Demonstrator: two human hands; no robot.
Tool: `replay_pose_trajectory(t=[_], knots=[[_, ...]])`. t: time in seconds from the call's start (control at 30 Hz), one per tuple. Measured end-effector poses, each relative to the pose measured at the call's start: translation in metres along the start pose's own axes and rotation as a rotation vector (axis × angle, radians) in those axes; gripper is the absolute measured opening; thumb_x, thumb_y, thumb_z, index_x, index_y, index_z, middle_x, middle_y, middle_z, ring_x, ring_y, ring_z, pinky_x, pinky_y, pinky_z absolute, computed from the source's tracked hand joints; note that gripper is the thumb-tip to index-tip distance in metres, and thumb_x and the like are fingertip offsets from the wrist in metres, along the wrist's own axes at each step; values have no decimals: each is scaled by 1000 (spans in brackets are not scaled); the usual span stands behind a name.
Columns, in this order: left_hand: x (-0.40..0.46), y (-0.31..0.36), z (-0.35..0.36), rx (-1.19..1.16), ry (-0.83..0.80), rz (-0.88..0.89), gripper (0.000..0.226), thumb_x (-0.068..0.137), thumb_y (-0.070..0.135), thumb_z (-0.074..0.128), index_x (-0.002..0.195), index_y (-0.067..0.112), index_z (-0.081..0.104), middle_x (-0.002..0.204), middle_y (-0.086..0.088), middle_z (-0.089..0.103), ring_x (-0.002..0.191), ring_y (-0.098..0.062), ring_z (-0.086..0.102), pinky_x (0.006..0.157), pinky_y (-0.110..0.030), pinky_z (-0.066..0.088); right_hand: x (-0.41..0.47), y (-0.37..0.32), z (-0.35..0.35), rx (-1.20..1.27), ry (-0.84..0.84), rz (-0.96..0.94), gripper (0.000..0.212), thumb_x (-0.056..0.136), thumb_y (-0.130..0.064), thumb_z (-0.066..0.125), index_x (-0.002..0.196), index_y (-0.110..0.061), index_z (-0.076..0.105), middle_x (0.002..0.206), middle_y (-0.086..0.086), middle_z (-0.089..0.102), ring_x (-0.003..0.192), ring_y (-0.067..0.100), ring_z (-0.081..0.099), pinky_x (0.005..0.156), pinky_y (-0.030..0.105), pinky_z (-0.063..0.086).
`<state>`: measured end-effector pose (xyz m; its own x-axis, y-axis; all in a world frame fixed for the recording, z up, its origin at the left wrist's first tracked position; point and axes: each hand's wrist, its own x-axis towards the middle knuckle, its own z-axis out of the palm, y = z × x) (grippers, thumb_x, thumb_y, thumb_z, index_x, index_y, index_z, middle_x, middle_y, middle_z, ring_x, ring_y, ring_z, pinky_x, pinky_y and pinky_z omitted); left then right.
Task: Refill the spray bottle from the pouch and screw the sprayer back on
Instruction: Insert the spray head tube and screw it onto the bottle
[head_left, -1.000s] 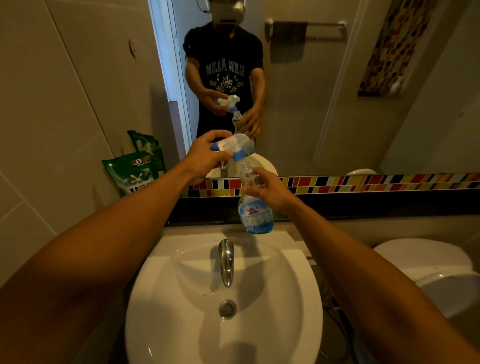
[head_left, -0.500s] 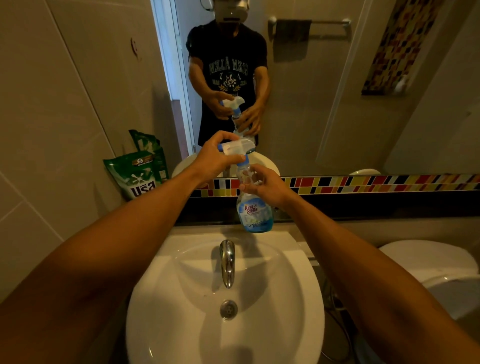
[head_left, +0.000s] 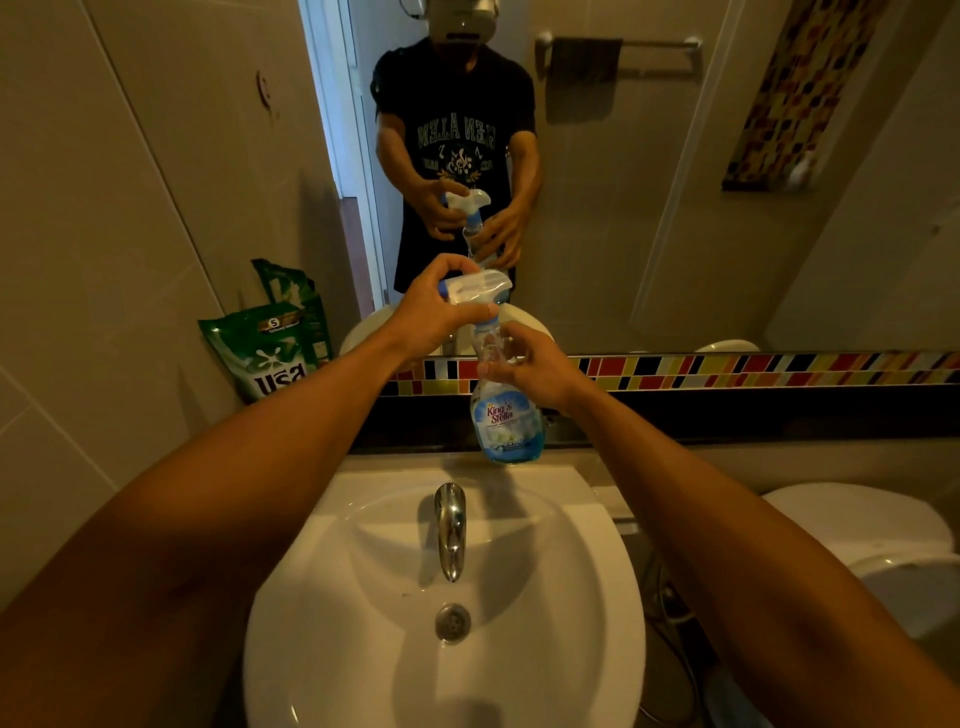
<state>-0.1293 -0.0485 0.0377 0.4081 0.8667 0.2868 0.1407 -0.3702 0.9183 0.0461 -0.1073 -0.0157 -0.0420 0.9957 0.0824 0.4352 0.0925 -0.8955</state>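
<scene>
While right hand (head_left: 537, 366) grips clear plastic bottle (head_left: 506, 415) neck, left hand (head_left: 434, 314) clasps translucent sprayer (head_left: 475, 286).

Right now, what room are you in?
A bathroom, most likely: a white sink with a tap, a wall mirror above it, and a toilet beside.

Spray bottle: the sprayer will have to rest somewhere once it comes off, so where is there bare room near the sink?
The flat rim of the sink, right of the faucet, looks bare, as does the ledge under the colored tile strip. The left corner is crowded by the green pouch. The spray bottle stands behind the faucet, both hands on it.
</scene>
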Motion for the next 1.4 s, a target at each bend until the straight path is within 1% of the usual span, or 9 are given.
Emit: replay_pose_trajectory(t=[0.2,0.43,0.63,0.77,0.87,1.0,1.13,1.23,1.4], knots=[[2,-2,-2,23,12,33,55,80,15,81,127,18,52,124,-6,55,106,-19,59,74,-22,58,3,-2,-1,3,0,8,49,90,-23,78,135,-21,58,122,7,68,109,24,68,93,43,60],[3,-4,3,-4,18,18,55,81,6,75,129,19,51,125,-7,54,109,-22,57,74,-22,54,4,-2,-4,16,-8,14,48,91,-21,77,135,-22,56,122,6,67,110,23,67,89,36,59],[5,-4,11,-8,101,116,55,79,9,81,126,10,52,124,-9,58,105,-16,59,76,-17,56,8,-6,-4,-4,6,16,52,91,-25,77,137,-20,55,125,7,65,111,24,66,94,43,60],[10,-5,7,20,31,79,55,83,7,76,130,17,51,128,-8,56,113,-22,59,83,-27,58,8,-4,-7,36,11,16,42,92,-20,76,128,-27,56,116,-1,67,110,24,67,90,39,60],[11,-8,6,40,-23,56,57,83,6,75,132,18,49,129,-8,56,116,-26,59,89,-33,58,6,1,-8,41,13,20,44,92,-19,76,130,-27,56,117,0,67,111,24,66,93,41,60],[9,-9,10,34,61,79,58,80,17,81,128,14,50,125,-9,57,109,-22,61,85,-30,59,7,0,-5,20,5,24,46,92,-22,76,132,-23,55,118,2,65,110,24,66,94,42,59],[10,-9,11,53,110,113,54,80,12,80,126,11,51,123,-8,57,106,-19,59,76,-18,56,10,-1,-2,16,10,12,46,92,-21,76,133,-22,56,115,1,65,109,23,66,90,38,59],[11,-9,7,79,60,94,52,83,7,76,128,14,52,126,-8,56,108,-19,57,71,-13,53,11,-1,-2,29,8,8,40,92,-18,75,127,-26,55,112,0,66,107,22,66,85,30,59],[11,-14,4,72,31,73,53,83,11,77,129,14,50,125,-9,55,106,-20,59,70,-17,54,14,2,2,-7,10,15,45,90,-23,79,130,-21,59,119,8,68,108,25,68,94,45,60]])
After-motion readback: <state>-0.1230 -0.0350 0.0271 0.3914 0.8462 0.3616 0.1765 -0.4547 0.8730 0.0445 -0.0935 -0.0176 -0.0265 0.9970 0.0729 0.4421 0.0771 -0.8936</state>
